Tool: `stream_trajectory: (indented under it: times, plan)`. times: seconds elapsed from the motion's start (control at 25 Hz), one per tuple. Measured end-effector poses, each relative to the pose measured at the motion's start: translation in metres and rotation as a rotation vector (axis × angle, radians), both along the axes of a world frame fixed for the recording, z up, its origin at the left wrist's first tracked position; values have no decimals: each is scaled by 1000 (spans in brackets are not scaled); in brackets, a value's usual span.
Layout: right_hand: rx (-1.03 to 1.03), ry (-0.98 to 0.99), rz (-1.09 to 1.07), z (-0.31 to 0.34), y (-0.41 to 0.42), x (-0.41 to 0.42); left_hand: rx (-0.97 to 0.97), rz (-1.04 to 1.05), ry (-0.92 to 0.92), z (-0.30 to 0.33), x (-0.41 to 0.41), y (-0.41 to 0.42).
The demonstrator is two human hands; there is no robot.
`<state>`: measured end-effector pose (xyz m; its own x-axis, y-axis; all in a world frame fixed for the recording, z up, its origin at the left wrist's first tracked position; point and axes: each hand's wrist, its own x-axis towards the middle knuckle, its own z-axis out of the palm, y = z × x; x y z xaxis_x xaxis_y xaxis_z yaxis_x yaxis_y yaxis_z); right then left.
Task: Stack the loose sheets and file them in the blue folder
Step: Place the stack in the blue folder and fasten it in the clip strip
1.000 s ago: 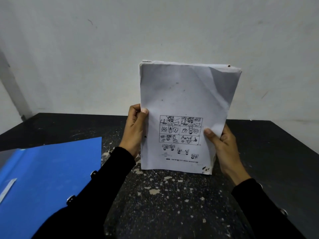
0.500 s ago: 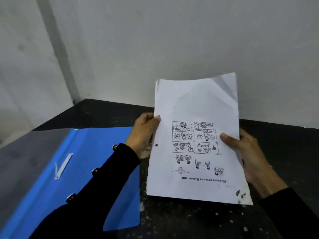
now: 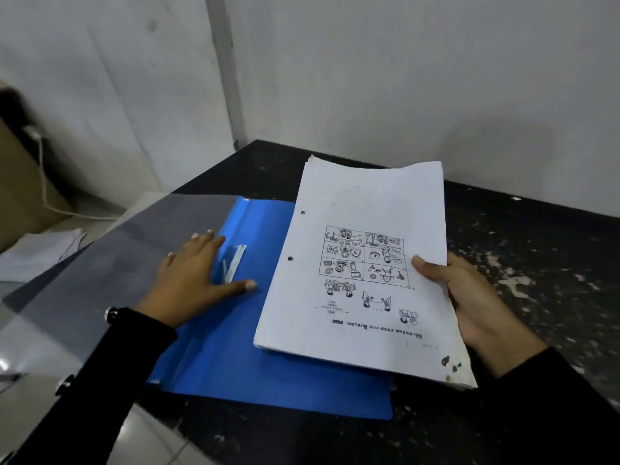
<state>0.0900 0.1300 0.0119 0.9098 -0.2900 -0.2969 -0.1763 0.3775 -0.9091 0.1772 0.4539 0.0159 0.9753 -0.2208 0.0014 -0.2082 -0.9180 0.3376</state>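
Observation:
A stack of white sheets (image 3: 365,263), the top one printed with comic panels and punched with two holes on its left edge, is held tilted over the right half of the open blue folder (image 3: 235,357). My right hand (image 3: 466,297) grips the stack's right edge, thumb on top. My left hand (image 3: 198,280) lies flat with straight fingers on the blue folder, beside its white fastener strip (image 3: 235,263). The folder's clear cover (image 3: 100,263) is spread open to the left.
The folder lies on a black speckled table (image 3: 523,250) in a corner of white walls. Left of the table lie other white papers (image 3: 43,253), a brown box (image 3: 20,182) and a white cable (image 3: 47,193). Pale floor tiles (image 3: 147,437) show below the table's edge.
My left hand let go of the stack and dropped flat onto the folder. The stack, held upright before, tilted down over the folder in my right hand alone. The view swung left.

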Motion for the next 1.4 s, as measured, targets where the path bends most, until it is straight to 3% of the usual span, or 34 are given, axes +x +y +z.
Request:
stream_trajectory:
  times: [0.12, 0.48, 1.28, 1.4]
  plan:
    - [-25, 39, 28, -8, 9, 9, 65, 8, 73, -17, 1, 13]
    - [-55, 68, 0, -8, -14, -4, 16, -37, 31, -32, -8, -13]
    - [-148, 88, -277, 4, -133, -157, 8, -413, 129, -23, -101, -164]
    - [-142, 88, -265, 3, -135, -161, -28, -363, 93, -15, -98, -166]
